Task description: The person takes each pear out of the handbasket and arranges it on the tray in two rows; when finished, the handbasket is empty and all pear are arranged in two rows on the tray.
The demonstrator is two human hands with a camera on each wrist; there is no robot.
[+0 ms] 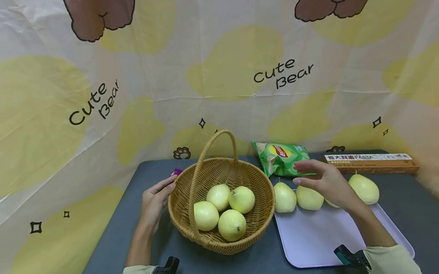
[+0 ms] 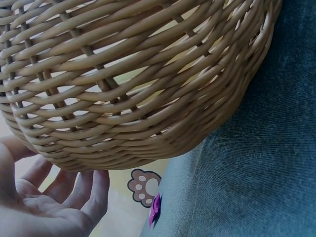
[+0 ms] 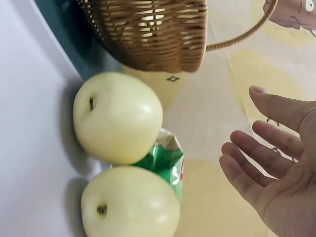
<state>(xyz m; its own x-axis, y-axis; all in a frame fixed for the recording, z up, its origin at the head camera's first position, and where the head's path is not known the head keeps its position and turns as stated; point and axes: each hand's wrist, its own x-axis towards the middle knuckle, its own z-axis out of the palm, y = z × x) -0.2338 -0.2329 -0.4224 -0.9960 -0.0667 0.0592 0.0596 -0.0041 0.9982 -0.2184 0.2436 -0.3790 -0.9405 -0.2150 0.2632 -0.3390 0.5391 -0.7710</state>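
Two hands work bare: the left hand (image 1: 155, 205) has loosely bent fingers at the rim of the basket (image 1: 234, 246), perhaps to steady it, though firm contact is hard to make out; the right hand (image 1: 329, 184) hangs relaxed and empty above the tray (image 1: 317, 242). The basket's bowl likely stops its four pears (image 1: 232, 225) rolling; others (image 1: 285, 197) line the tray's far edge, before a bag (image 1: 283, 159) and box (image 1: 369, 166).
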